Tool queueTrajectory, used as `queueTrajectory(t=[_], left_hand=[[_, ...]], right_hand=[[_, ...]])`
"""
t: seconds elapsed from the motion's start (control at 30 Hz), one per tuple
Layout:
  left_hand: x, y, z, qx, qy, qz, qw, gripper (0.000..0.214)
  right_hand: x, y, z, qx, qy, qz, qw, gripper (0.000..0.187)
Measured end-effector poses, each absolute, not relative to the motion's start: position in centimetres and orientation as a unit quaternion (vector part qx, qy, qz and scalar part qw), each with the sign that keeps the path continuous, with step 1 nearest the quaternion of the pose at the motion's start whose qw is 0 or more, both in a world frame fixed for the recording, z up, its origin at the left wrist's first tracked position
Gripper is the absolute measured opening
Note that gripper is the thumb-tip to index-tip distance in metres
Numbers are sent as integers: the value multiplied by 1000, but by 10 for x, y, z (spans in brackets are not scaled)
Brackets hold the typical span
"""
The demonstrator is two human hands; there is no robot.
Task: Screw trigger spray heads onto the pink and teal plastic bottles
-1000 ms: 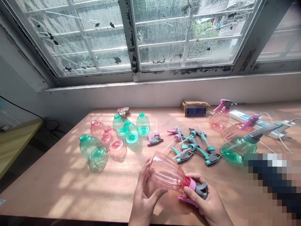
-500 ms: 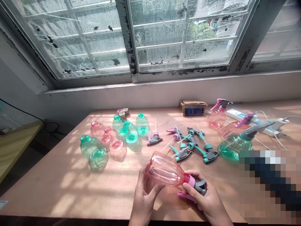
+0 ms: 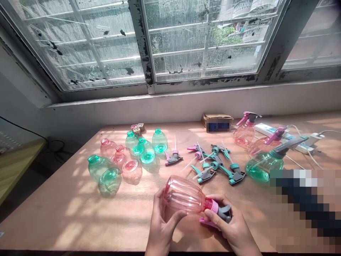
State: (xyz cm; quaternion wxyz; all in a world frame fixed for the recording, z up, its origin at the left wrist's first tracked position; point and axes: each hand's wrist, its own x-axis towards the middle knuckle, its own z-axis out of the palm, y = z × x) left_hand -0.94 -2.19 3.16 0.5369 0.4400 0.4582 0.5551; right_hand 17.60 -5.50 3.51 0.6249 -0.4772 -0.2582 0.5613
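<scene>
I hold a clear pink spray bottle (image 3: 183,195) on its side above the near edge of the wooden table (image 3: 66,209). My left hand (image 3: 163,220) is wrapped around its ribbed body, thumb across the front. My right hand (image 3: 230,227) grips the grey and pink trigger head (image 3: 220,212) screwed onto the neck, fingers curled round the collar. Several loose trigger heads (image 3: 213,165), teal and pink, lie just beyond the bottle.
Several empty green and pink bottles (image 3: 125,160) stand at the left. Three finished spray bottles (image 3: 262,161) lie at the right by a white power strip (image 3: 269,129). A small cardboard box (image 3: 217,122) sits against the wall. A blurred patch covers the lower right.
The bottle has turned slightly in my hands, and my right fingers have shifted on the trigger head's collar. The view has drifted a little to the right.
</scene>
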Motion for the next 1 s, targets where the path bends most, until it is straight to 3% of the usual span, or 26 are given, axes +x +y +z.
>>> queueTrajectory(t=[0.63,0.83,1.0], left_hand=[[-13,-21,26,484,473,533,508,70],[-11,-26,38,473,460,528,534,90],[-6,-24,41,458,468,553,515,76]], right_hand=[[180,-54,34,-485,-241,561,627,48],[180,-56,31,-483,-266,567,612,44],[177,-57,32,-484,-284,569,601,44]])
